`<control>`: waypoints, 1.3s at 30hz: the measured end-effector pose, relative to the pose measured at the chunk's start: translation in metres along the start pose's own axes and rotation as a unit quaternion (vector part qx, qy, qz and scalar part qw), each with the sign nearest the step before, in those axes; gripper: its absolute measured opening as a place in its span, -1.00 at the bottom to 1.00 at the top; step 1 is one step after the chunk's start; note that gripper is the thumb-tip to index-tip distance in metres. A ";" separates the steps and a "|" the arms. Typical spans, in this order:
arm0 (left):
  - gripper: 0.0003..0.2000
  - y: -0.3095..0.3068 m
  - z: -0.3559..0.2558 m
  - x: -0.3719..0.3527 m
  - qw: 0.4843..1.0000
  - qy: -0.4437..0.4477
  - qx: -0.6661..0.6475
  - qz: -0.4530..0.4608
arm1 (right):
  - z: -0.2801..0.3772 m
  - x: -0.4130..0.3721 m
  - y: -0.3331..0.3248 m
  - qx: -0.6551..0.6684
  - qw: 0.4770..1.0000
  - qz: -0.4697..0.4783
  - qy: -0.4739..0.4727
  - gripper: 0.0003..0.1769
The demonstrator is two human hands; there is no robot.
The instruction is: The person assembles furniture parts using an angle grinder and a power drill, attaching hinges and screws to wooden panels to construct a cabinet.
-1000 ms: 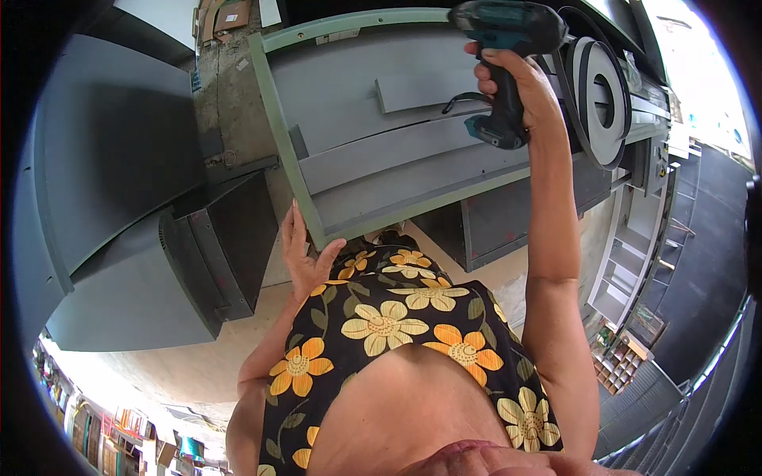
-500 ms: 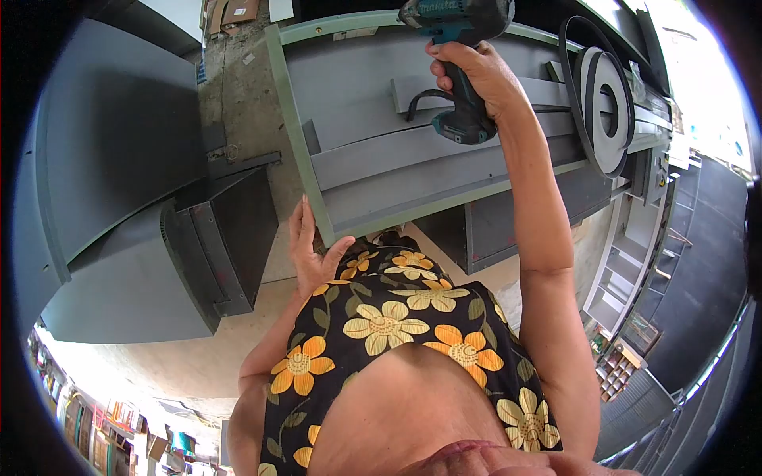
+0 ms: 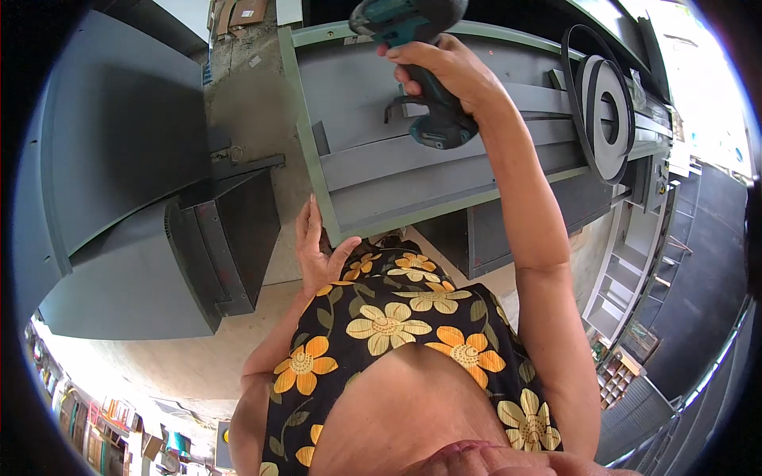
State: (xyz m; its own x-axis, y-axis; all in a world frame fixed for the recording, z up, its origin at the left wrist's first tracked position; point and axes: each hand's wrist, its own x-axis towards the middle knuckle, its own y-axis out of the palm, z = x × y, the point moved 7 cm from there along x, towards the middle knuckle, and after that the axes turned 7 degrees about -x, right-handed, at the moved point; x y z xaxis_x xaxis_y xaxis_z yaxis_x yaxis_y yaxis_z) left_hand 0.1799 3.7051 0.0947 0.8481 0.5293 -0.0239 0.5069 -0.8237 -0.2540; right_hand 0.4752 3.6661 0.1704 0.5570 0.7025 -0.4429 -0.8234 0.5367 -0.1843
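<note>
My right hand (image 3: 460,71) is wrapped round the grip of a teal and black cordless drill (image 3: 443,131), held above a grey tray-like panel with a raised green rim (image 3: 312,163). The drill's head is blurred and its tip cannot be made out. At the panel's near left corner, my left hand (image 3: 317,258) rests with fingers stretched along the outer side and thumb apart at the front edge. Long grey strips (image 3: 444,155) lie inside the rim, under the drill and my right forearm.
Coils of edge banding (image 3: 609,147) lie at the panel's right end. Large grey panels (image 3: 127,119) and a dark box-like piece (image 3: 238,238) stand to the left. Dark boxes (image 3: 516,230) sit below the near edge, and a white shelf unit (image 3: 623,270) is at the right.
My right hand has carried the drill left and slightly upward in view, towards the panel's far left part. My left hand stays at the corner, while the view has shifted slightly.
</note>
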 end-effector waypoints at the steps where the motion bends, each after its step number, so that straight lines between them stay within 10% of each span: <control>1: -0.10 0.000 -0.001 0.000 1.000 -0.001 0.001 -0.002 | 0.001 0.002 0.004 0.003 1.000 0.003 -0.004 -0.68; 20: -0.20 0.002 0.009 -0.002 1.000 -0.013 0.011 -0.024 | -0.034 -0.097 -0.009 -0.006 0.999 -0.030 -0.014 -0.75; 32: -0.19 0.011 -0.067 -0.003 0.930 0.248 0.229 -0.149 | -0.154 -0.297 -0.047 0.220 0.955 -0.200 -0.022 -0.68; 39: -0.41 0.129 -0.101 -0.027 0.936 0.313 0.158 0.034 | -0.250 -0.413 -0.048 0.280 0.903 -0.324 0.020 -0.82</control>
State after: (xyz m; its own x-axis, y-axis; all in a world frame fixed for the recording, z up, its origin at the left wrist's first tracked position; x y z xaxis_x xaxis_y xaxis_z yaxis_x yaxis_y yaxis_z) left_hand 0.2385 3.5641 0.1601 0.8505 0.1744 0.4961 0.4624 -0.6975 -0.5475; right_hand 0.2578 3.2328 0.1429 0.8888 0.1455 -0.4345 -0.1360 0.9893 0.0529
